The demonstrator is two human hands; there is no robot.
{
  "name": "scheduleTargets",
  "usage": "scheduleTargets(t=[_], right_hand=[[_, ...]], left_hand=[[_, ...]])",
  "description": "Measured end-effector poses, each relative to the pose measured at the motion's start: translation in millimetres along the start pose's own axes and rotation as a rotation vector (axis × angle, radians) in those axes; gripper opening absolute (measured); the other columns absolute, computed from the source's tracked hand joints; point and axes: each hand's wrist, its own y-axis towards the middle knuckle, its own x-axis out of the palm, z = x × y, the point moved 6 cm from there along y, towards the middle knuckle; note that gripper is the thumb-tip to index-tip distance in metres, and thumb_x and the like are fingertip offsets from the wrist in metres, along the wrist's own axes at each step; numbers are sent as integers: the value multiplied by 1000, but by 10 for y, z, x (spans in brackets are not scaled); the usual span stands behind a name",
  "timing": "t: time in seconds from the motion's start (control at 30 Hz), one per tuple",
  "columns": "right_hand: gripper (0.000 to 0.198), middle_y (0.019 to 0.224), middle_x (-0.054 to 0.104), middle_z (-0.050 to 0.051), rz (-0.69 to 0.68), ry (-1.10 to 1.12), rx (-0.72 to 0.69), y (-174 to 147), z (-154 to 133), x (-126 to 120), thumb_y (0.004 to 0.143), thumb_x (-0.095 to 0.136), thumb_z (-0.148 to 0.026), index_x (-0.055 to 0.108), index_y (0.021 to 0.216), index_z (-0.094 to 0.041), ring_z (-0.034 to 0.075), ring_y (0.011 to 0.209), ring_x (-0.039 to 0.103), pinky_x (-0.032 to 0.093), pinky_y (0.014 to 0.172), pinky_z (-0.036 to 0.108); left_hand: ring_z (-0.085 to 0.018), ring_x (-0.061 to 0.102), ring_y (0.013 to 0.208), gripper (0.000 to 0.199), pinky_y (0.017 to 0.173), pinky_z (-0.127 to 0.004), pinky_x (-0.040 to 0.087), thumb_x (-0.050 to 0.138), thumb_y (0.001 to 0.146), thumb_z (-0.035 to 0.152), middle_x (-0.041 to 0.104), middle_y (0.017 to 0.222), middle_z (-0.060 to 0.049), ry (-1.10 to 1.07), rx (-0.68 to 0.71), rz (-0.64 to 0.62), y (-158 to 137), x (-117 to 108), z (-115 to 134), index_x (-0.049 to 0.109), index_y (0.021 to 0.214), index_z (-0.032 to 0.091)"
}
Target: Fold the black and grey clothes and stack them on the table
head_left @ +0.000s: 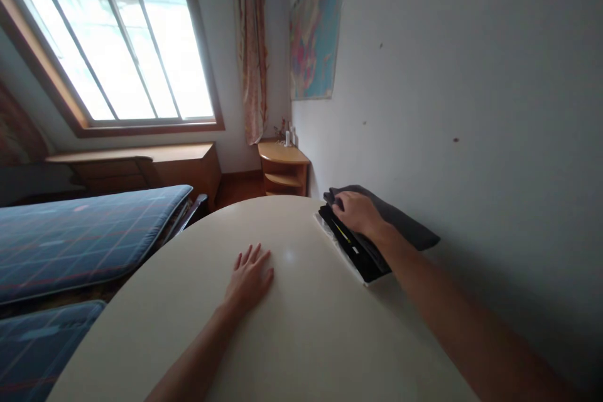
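Observation:
My left hand lies palm down on the cream round-edged table, its fingers spread and nothing under them that shows. To the right, my right hand has its fingers curled over the near edge of a dark grey flat item, which is tilted up toward the wall. Below it rests a black flat item with a thin yellow-green line and a small white mark. A white or clear edge sticks out beneath the black one. My hand and forearm hide part of this stack.
A white wall bounds the table's right side. Blue checked mattresses lie on the left. Beyond the table are a small wooden corner shelf, a long wooden cabinet, a curtain and a window. A map hangs on the wall.

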Motion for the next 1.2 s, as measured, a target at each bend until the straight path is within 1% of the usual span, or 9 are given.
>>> scheduleTargets(t=[0.07, 0.1, 0.17, 0.27, 0.37, 0.53, 0.67, 0.87, 1.2], right_hand=[[44, 136, 61, 15, 73, 95, -126, -160, -400, 162, 95, 43, -33, 61, 130, -14, 26, 127, 52, 33, 113, 39], [43, 138, 59, 15, 74, 121, -170, -259, -577, 303, 94, 45, -31, 62, 129, -13, 25, 130, 50, 30, 115, 39], [45, 144, 55, 14, 7, 150, -228, -460, -860, 657, 94, 47, -34, 60, 132, -14, 25, 136, 45, 23, 119, 40], [62, 154, 44, 14, -129, 190, -169, -678, -1013, 1141, 93, 50, -51, 52, 143, -16, 28, 144, 35, 18, 121, 44], [71, 160, 34, 12, -230, 225, -130, -771, -1008, 1385, 93, 45, -61, 43, 151, -19, 28, 149, 25, 14, 122, 46], [74, 164, 26, 9, -273, 228, -127, -775, -963, 1417, 91, 47, -61, 39, 154, -22, 27, 152, 17, 8, 123, 46], [74, 164, 25, 9, -279, 223, -127, -776, -964, 1423, 91, 47, -60, 38, 154, -23, 26, 152, 16, 7, 123, 46], [74, 164, 24, 10, -291, 209, -130, -778, -963, 1446, 92, 47, -60, 37, 155, -22, 28, 152, 16, 7, 123, 47], [74, 165, 23, 10, -290, 201, -134, -781, -970, 1451, 93, 46, -59, 35, 155, -22, 27, 153, 15, 7, 123, 46]], left_hand=[[-32, 27, 149, 52, 121, -53, 20, 50, 94, 35, 38, 159, -12, 1, -19, -16, 5, 4, 5, 53, 144, 20], [-32, 27, 149, 52, 121, -53, 20, 50, 94, 35, 38, 159, -12, -4, -22, -28, 9, 9, 4, 52, 144, 20], [-32, 29, 149, 53, 121, -53, 21, 50, 95, 36, 38, 158, -12, -19, -18, -48, 14, 19, -2, 51, 146, 21], [-32, 29, 149, 54, 121, -53, 21, 50, 95, 38, 37, 159, -12, -30, -15, -47, 13, 8, -13, 50, 146, 22], [-32, 26, 150, 56, 121, -54, 19, 50, 95, 41, 35, 160, -11, -33, -7, -63, 13, -4, 8, 49, 147, 24], [-34, 21, 151, 58, 121, -57, 15, 52, 94, 43, 32, 161, -9, -40, -2, -108, 19, 0, 30, 47, 149, 26], [-33, 19, 151, 59, 121, -57, 15, 52, 94, 44, 30, 162, -9, -48, 23, -108, 13, -7, 17, 46, 150, 27], [-35, 16, 152, 63, 122, -56, 15, 50, 94, 46, 27, 163, -9, -21, 24, -155, 8, -9, 36, 42, 152, 26], [-35, 18, 151, 61, 121, -57, 17, 50, 94, 46, 27, 163, -9, 1, 24, -146, 14, 2, 39, 43, 151, 26]])
